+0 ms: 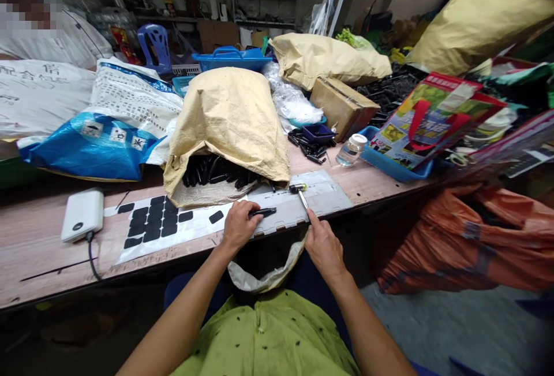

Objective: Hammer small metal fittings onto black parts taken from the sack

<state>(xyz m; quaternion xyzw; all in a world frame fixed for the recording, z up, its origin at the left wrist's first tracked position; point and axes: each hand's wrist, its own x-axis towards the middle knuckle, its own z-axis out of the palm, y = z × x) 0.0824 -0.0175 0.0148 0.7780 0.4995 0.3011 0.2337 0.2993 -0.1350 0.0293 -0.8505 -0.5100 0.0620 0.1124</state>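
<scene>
At the near edge of the bench, the left hand has its fingers clenched round a slim black part, pinning it flat on a grey plate that lies along that edge. Just to the right, the right hand grips the handle of a small hammer, fingers wrapped about it; the hammer's head sits on the plate, a little beyond and to the right of the black part. A pale bag hangs open below the bench edge between the two forearms.

Left of the left hand, a white sheet carries rows of black pads. Farther left along the near edge lies a white power bank with a dark cable running off the bench.

Directly behind the hands, a tan paper sack lies on its side, its mouth open toward the near edge and showing more black parts. Toward the right end stand a clear bottle and a blue tray holding a printed bag. Loose black pieces lie just left of the bottle.

At the far left, a blue-and-white sack rests on the bench, and a person in white sits behind it.
</scene>
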